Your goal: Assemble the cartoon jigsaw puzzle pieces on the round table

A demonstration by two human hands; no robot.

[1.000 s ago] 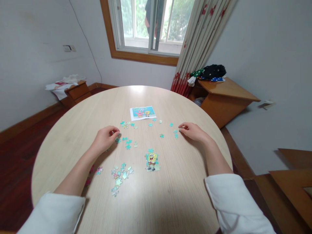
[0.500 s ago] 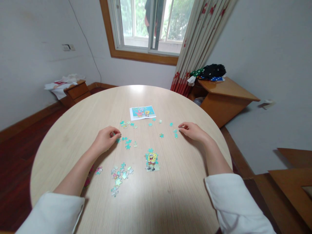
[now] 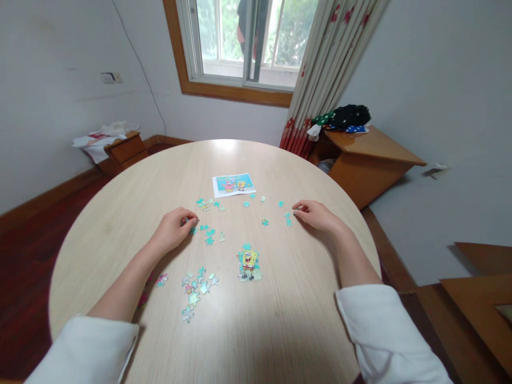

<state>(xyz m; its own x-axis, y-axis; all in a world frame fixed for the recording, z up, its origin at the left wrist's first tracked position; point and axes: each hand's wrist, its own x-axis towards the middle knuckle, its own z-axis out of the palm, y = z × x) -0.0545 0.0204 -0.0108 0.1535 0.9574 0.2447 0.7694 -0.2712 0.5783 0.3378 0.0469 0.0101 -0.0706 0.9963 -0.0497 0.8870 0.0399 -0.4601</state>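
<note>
I have the joined block on the table, loose pieces left of and beyond it. My left hand and right hand curl narrow by pieces; I can't tell whether either holds one. Likely piece-picking; next calls for a fine pinch.

Daylight from the window glares off the table

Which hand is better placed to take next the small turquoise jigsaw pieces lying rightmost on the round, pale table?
The right hand, probably: it is close beside these turquoise pieces; the left hand is farther, near other pieces.
</note>
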